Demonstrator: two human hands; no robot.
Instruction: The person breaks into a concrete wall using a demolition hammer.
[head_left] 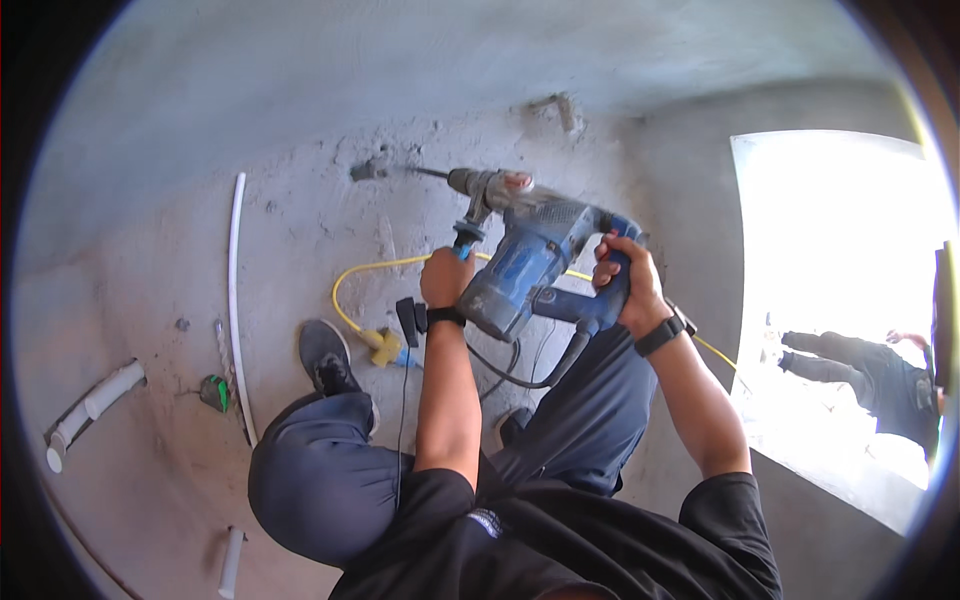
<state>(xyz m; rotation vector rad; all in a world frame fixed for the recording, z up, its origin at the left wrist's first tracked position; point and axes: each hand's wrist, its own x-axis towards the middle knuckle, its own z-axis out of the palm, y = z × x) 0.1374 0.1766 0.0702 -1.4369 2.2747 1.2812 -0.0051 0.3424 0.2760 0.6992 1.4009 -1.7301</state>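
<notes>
A blue rotary hammer drill (530, 262) is held up in front of me, its bit (428, 172) pointing left at a dark, chipped hollow (370, 170) in the grey concrete. I cannot tell whether the tip touches. My left hand (447, 277) is closed round the side handle below the front of the tool. Around the rear grip my right hand (628, 278) is wrapped; the trigger is hidden by its fingers. A black cord (560, 372) loops down from the tool's rear. Bands sit on both wrists.
A yellow cable (372, 266) with a yellow connector (382, 346) lies by my left shoe (325, 352). White pipe (236, 290) runs along the left, near a green-and-black object (214, 392) and pipe stubs (95, 410). At right, another person (880, 385) shows through a bright opening.
</notes>
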